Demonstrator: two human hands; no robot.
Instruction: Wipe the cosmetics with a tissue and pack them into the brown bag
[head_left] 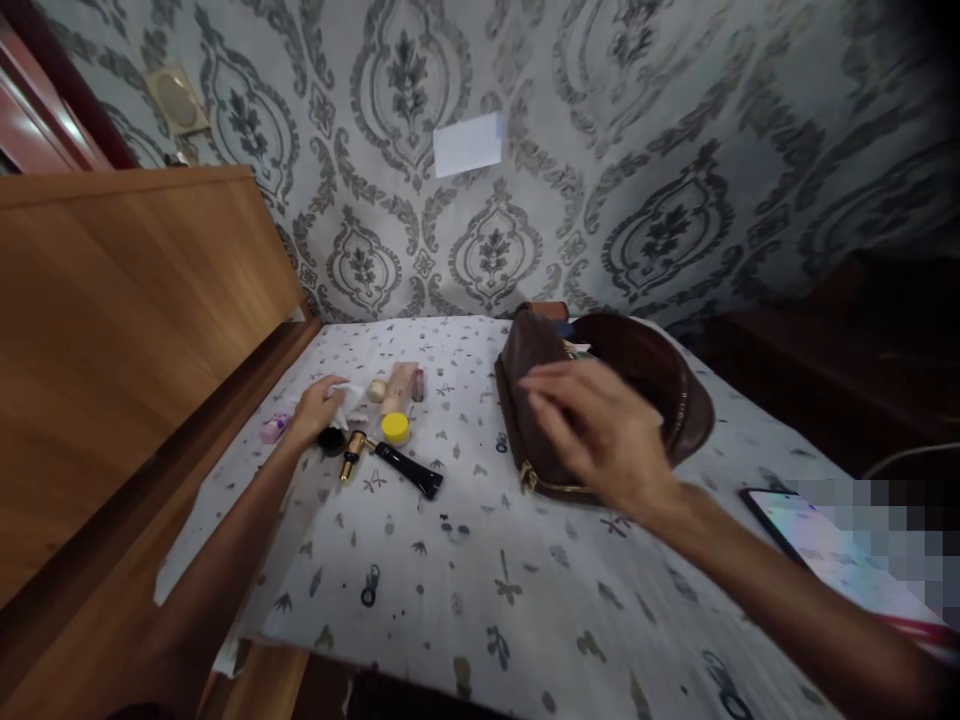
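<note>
At the left of the cloth, my left hand [318,408] has its fingers curled on a crumpled white tissue-like piece [349,402]. Near that hand lie a purple-and-white item [275,428], a round black item [331,440], a gold-and-black cosmetic piece [351,458], a black tube [409,468], a yellow-lidded jar [395,429], a beige tube [400,386] and a small cream-coloured jar [376,390]. My right hand [600,425] hovers over the brown handbag [536,345], fingers stretched forward, thumb apart, nothing visible between them. It hides part of the bag's unzipped opening.
A patterned white cloth [442,580] covers the table. On its right lies a phone [840,550] with a lit screen. A wooden panel [135,300] borders the left side, and a patterned wall [480,230] stands behind. Dark furniture [810,370] is at the far right.
</note>
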